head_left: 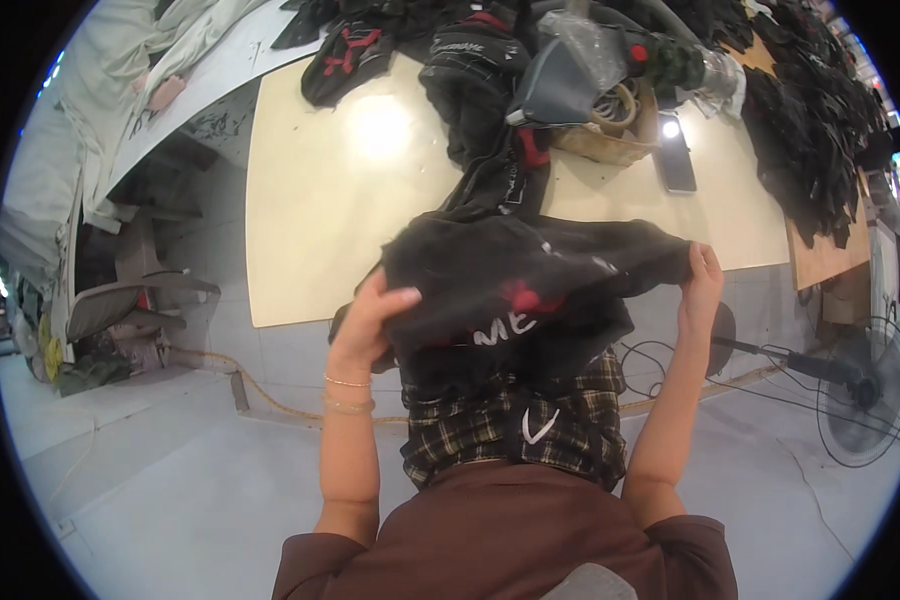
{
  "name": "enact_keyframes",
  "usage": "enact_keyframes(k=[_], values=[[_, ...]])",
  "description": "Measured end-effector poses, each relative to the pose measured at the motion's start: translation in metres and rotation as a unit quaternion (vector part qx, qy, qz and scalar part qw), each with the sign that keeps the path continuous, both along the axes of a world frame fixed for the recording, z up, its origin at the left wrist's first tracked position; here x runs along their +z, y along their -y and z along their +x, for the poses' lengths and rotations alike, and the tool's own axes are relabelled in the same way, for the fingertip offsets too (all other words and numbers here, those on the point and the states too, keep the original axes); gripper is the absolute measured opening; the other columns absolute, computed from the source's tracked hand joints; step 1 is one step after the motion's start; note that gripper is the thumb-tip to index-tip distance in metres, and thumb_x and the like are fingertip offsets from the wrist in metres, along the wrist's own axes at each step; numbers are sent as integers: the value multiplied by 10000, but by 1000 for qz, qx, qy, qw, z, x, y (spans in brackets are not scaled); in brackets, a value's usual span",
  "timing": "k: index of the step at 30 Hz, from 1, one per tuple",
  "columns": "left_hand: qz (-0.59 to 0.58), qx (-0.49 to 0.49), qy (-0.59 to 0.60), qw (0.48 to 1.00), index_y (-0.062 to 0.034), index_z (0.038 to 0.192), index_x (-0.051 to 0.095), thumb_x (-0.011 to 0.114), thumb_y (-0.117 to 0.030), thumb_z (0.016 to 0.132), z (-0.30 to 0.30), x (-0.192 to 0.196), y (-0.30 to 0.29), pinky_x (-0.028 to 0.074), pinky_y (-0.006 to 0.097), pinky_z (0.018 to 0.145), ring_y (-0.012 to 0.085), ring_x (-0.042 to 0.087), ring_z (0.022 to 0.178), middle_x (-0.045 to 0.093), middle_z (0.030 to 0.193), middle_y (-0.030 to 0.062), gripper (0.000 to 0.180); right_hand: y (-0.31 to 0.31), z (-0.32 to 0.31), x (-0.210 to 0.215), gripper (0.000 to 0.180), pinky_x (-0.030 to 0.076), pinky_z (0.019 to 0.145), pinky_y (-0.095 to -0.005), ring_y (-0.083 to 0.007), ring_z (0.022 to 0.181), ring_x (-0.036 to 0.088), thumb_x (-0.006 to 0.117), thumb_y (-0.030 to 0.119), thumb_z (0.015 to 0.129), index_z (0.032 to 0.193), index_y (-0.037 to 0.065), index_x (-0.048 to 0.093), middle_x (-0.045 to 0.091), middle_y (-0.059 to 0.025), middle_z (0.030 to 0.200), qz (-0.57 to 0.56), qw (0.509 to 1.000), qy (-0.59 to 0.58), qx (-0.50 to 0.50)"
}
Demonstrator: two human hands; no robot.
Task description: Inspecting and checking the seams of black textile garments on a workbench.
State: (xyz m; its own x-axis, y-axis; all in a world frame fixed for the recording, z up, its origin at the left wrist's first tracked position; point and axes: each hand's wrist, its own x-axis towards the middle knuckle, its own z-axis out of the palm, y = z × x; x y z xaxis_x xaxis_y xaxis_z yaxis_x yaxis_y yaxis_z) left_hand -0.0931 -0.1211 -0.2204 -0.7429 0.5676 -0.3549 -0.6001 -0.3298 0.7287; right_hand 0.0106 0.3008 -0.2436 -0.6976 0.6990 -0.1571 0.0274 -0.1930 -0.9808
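Note:
A black garment (450,290) with white lettering and a red print is stretched between my two hands, above my lap and the near edge of the table. My left hand (368,315) grips its left side, thumb on top and fingers underneath. At the far right end of the cloth, my right hand (703,272) pinches a corner. The garment's far part reaches onto the table, where it meets another dark piece (500,175) with white print and a red patch. The exact kind of garment cannot be made out.
On the cream table (310,220) lie more black garments (470,80), a basket (605,145) with tape rolls, a grey pointed device (560,80) and a phone (676,155). Dark clothes (800,150) hang over the right edge. A fan (860,385) stands right, a chair (130,300) left.

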Motion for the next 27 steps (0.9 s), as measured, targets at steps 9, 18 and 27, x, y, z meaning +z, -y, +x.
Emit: enact_keyframes(k=[9, 18, 27], values=[[116, 43, 123, 985, 12, 1377, 401, 573, -68, 932, 30, -19, -24, 406, 365, 1054, 221, 500, 1245, 514, 1364, 121, 483, -11, 4, -2, 315, 498, 787, -252, -121, 880, 636, 620, 266, 944, 1095, -9, 641, 681, -72, 1017, -63, 963, 169, 201], [-58, 96, -83, 990, 34, 1403, 352, 639, 59, 824, 22, 20, 13, 383, 366, 1072, 225, 453, 1283, 469, 1375, 139, 647, -56, 45, 23, 247, 436, 967, -327, -199, 1111, 590, 600, 109, 915, 1130, -10, 626, 647, -108, 1159, 24, 972, 4, 235], [-156, 48, -107, 981, 19, 1389, 356, 681, 51, 813, 34, -10, 3, 380, 333, 1061, 193, 467, 1246, 483, 1348, 101, 662, -18, 28, 13, 229, 427, 692, -260, -106, 782, 596, 587, 240, 919, 998, 38, 660, 654, -12, 846, 162, 923, 290, 194]])
